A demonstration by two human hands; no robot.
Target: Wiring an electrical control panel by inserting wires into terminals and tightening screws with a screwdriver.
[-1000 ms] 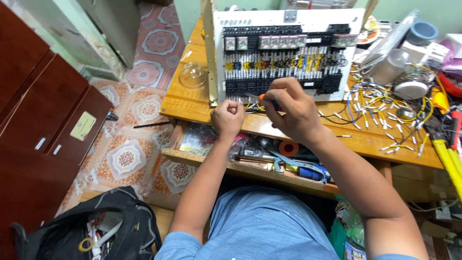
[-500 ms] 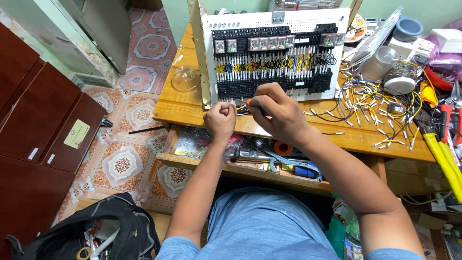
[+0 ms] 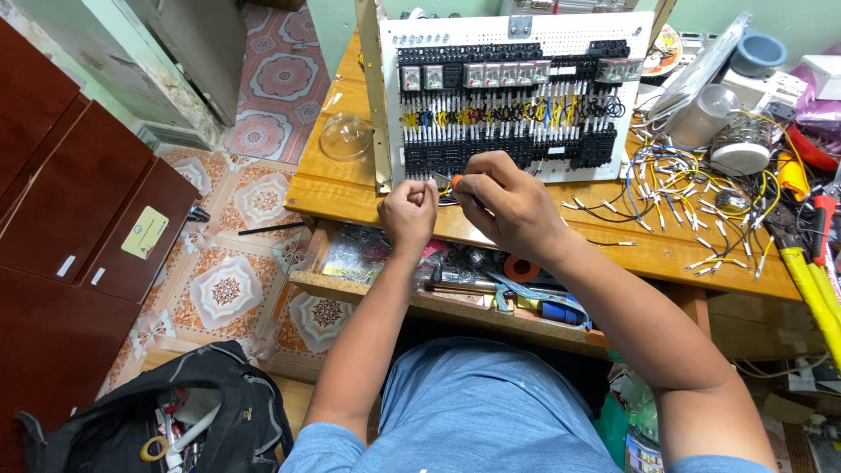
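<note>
2 hands curled close, probably gripping a screwdriver

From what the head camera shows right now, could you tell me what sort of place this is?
Probably a small home electrical workshop: a white wiring panel stands on a wooden workbench, cut wires lie loose, and the floor is patterned tile.
</note>
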